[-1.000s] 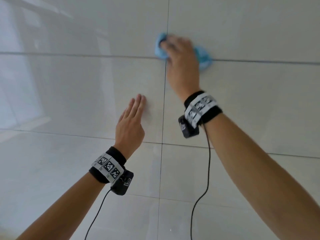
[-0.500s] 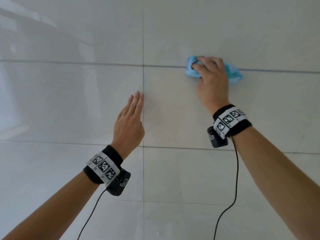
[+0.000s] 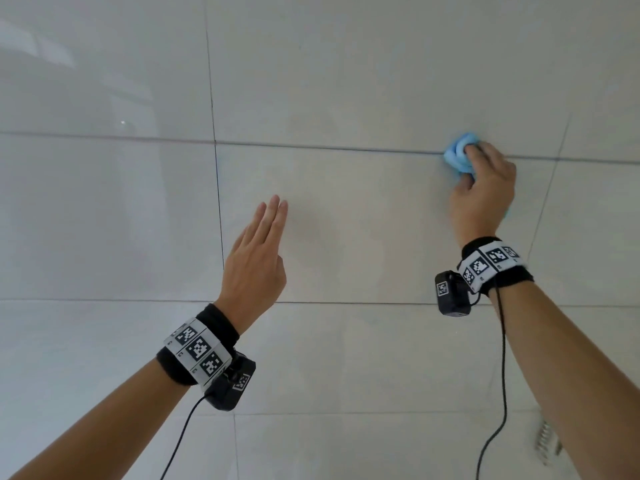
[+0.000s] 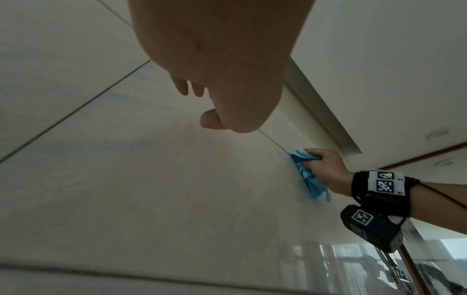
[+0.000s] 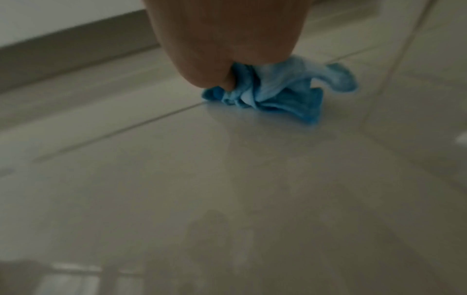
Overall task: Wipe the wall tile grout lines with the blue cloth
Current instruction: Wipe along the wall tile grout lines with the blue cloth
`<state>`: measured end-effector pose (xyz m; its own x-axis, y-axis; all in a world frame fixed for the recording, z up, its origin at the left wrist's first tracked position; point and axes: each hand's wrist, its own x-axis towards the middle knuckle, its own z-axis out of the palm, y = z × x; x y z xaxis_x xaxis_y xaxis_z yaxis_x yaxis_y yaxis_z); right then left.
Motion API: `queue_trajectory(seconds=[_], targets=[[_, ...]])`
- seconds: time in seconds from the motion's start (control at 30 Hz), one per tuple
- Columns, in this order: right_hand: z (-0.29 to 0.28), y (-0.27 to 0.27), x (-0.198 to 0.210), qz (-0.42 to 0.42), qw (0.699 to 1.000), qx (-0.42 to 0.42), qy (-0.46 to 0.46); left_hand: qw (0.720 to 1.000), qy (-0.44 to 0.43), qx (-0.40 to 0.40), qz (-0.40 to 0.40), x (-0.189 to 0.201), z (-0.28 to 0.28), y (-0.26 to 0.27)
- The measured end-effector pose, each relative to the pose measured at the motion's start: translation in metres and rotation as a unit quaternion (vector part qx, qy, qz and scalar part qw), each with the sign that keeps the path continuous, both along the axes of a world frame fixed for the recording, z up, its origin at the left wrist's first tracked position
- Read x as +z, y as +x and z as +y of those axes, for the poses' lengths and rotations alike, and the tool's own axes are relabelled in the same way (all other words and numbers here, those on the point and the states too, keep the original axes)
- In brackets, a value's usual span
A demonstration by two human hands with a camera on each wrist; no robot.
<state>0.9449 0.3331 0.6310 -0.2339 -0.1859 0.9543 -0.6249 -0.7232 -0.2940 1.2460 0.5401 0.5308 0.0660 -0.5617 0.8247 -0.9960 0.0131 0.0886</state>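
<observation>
Cloth on the line: I've got the blue cloth (image 3: 459,155) bunched under my right hand (image 3: 483,192), fingers curled round it and pressing the wad onto the horizontal grout line (image 3: 329,148), right of the crossing with the vertical grout line (image 3: 213,133) and near the next joint. My left hand (image 3: 254,261) is out of the work, fingers straight and together, held up at the tile (image 3: 346,230) below the line; whether it touches the wall I can't tell. Risk from here, as I judge it: the wad is loose, with a tail (image 4: 316,187) hanging below my grip, so an uneven push could let it roll off the seam and polish tile instead. Glossy surface too; press hard and the cloth could skid or slip from my fingers.
</observation>
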Motion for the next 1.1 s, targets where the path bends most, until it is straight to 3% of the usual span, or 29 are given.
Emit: queue_trajectory(seconds=[0.1,0.3,0.5,0.6,0.77,0.9,0.97,1.03,1.1], targets=[[0.012,0.043,0.006,-0.025,0.999,0.044,-0.005,0.999,-0.004,0.017,0.032,-0.003,0.006,0.016],[0.074,0.199,-0.001,0.164,0.973,0.106,-0.12,0.983,-0.004,0.134,0.125,-0.02,0.035,0.091],[0.113,0.298,-0.019,0.211,0.957,0.145,-0.139,0.982,0.008,0.138,0.125,-0.047,0.057,0.172],[0.121,0.312,-0.063,0.245,0.947,0.129,-0.16,0.989,0.005,0.113,0.094,-0.062,0.065,0.19],[0.129,0.322,-0.182,0.373,0.901,0.132,-0.175,0.991,0.031,0.098,0.081,-0.092,0.078,0.206],[0.127,0.316,-0.277,0.51,0.825,0.109,-0.219,0.988,0.059,0.103,0.096,-0.127,0.093,0.223],[0.13,0.318,-0.294,0.548,0.795,0.116,-0.232,0.986,0.067,0.11,0.103,-0.147,0.098,0.23],[0.137,0.326,-0.277,0.537,0.806,0.116,-0.221,0.984,0.076,0.111,0.114,-0.165,0.102,0.233],[0.145,0.343,-0.236,0.432,0.875,0.123,-0.182,0.982,0.087,0.11,0.13,-0.183,0.101,0.232]])
